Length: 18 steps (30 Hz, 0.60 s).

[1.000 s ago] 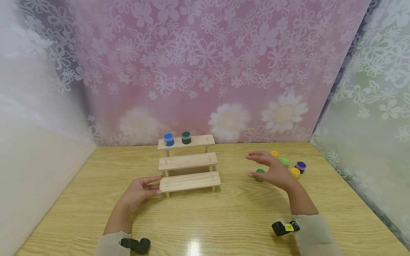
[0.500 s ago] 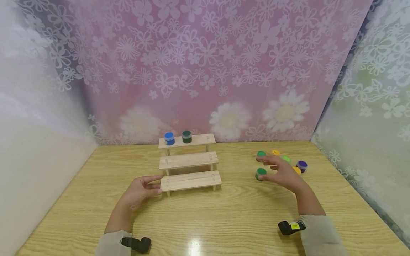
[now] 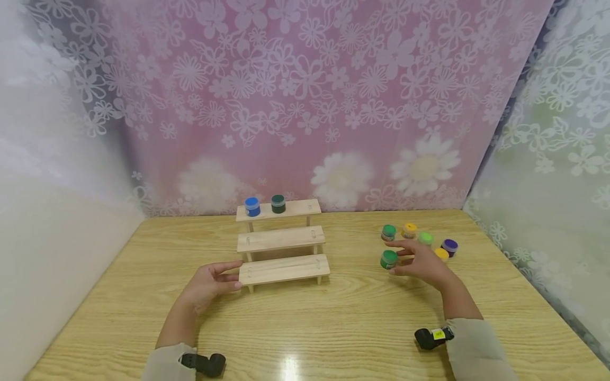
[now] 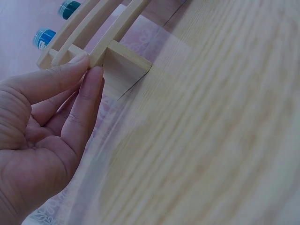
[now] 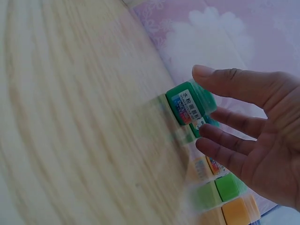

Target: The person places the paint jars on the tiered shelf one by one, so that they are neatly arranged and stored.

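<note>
A three-step wooden display rack (image 3: 283,269) stands left of centre in the head view. My left hand (image 3: 207,286) pinches the left end of its lowest board between thumb and fingers, seen close in the left wrist view. On the top board sit a blue paint jar (image 3: 252,207) and a dark green paint jar (image 3: 278,204). My right hand (image 3: 424,263) is spread beside a green paint jar (image 3: 388,259), its thumb and fingers apart around the near side. In the right wrist view, the thumb overlaps the lid of this labelled jar (image 5: 187,104).
Behind the right hand stand another green jar (image 3: 388,232), a yellow-orange jar (image 3: 409,230), a light green jar (image 3: 425,239), a purple jar (image 3: 449,247) and a yellow jar (image 3: 441,254). A floral curtain (image 3: 305,106) backs the wooden table (image 3: 305,328).
My right hand has shifted right and lowered towards the nearer green jar, uncovering the other green jar behind. My left hand keeps its pinch on the rack.
</note>
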Each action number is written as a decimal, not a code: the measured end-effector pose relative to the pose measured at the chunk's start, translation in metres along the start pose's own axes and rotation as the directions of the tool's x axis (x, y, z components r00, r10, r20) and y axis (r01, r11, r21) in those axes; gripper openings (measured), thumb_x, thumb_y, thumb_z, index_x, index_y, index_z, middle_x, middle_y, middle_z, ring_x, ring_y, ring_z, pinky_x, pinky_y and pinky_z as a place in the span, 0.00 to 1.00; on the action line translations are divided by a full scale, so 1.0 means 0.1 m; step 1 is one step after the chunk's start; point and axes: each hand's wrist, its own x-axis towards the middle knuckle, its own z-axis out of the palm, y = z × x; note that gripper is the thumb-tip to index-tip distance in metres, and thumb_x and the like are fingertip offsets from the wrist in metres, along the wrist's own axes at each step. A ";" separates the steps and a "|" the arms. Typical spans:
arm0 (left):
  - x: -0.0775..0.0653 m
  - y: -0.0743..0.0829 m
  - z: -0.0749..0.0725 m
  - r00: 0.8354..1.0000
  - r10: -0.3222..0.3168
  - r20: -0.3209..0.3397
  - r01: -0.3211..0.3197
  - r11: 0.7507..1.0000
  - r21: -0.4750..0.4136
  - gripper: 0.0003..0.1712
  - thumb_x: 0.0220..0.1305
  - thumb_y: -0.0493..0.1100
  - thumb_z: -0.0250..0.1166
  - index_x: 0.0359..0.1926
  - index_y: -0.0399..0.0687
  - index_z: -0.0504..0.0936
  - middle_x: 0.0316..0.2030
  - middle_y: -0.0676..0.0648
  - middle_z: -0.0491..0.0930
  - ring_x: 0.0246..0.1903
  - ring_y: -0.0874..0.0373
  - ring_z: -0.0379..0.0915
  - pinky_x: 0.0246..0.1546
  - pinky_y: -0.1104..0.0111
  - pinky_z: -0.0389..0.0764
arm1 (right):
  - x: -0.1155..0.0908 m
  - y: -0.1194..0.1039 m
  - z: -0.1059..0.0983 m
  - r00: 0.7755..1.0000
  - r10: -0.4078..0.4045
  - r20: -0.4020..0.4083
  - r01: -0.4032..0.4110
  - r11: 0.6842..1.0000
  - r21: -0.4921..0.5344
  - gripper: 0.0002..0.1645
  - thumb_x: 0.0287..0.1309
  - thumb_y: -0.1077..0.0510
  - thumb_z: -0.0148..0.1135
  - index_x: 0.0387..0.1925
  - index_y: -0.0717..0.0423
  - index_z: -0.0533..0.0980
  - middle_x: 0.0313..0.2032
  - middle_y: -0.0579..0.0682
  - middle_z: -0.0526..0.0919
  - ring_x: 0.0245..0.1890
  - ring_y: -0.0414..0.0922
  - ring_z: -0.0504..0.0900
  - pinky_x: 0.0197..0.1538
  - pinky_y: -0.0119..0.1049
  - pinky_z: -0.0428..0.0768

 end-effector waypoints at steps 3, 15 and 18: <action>0.00 0.00 0.00 1.000 0.002 0.002 -0.002 1.000 0.003 0.34 0.57 0.31 0.70 0.65 0.35 0.72 0.60 0.33 0.68 0.48 0.51 0.76 0.45 0.63 0.82 | 0.00 0.02 0.00 1.000 0.024 0.005 -0.024 1.000 -0.007 0.42 0.53 0.58 0.74 0.68 0.61 0.67 0.63 0.67 0.67 0.58 0.68 0.71 0.51 0.54 0.80; -0.01 0.00 0.00 1.000 -0.003 0.001 0.003 1.000 -0.002 0.34 0.57 0.31 0.71 0.65 0.35 0.72 0.58 0.33 0.69 0.47 0.51 0.76 0.44 0.64 0.82 | 0.06 0.14 0.08 0.996 0.052 -0.071 -0.054 0.998 -0.029 0.30 0.57 0.60 0.70 0.62 0.61 0.74 0.55 0.61 0.78 0.53 0.60 0.77 0.49 0.44 0.82; -0.01 0.01 0.00 1.000 0.002 0.004 -0.002 1.000 0.005 0.34 0.57 0.31 0.70 0.65 0.35 0.72 0.60 0.33 0.67 0.49 0.51 0.75 0.45 0.64 0.82 | 0.07 0.13 0.10 0.995 0.049 -0.084 -0.052 0.998 -0.034 0.29 0.58 0.61 0.69 0.61 0.62 0.74 0.55 0.61 0.78 0.52 0.59 0.78 0.48 0.43 0.82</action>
